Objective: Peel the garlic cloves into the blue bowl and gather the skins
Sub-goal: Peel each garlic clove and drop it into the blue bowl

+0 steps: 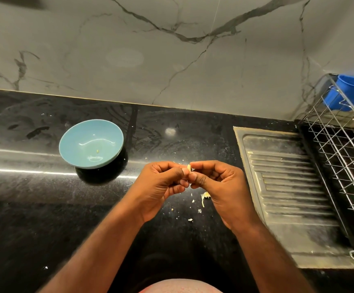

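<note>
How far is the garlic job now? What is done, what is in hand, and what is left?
Done: little. The blue bowl holds only a tiny pale speck, no whole clove. In hand: the left hand and the right hand pinch one garlic clove between their fingertips. Left: this clove is not yet in the bowl, and the skin bits lie scattered on the counter, not gathered.

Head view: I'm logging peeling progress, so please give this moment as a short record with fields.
item in work: garlic clove, held above the counter
left hand: pinches the clove
right hand: pinches the clove
blue bowl: upright, left of the hands, only a tiny pale fleck inside
debris: skins scattered on the black counter below the hands, not gathered
right side: steel drainboard, wire rack
</note>
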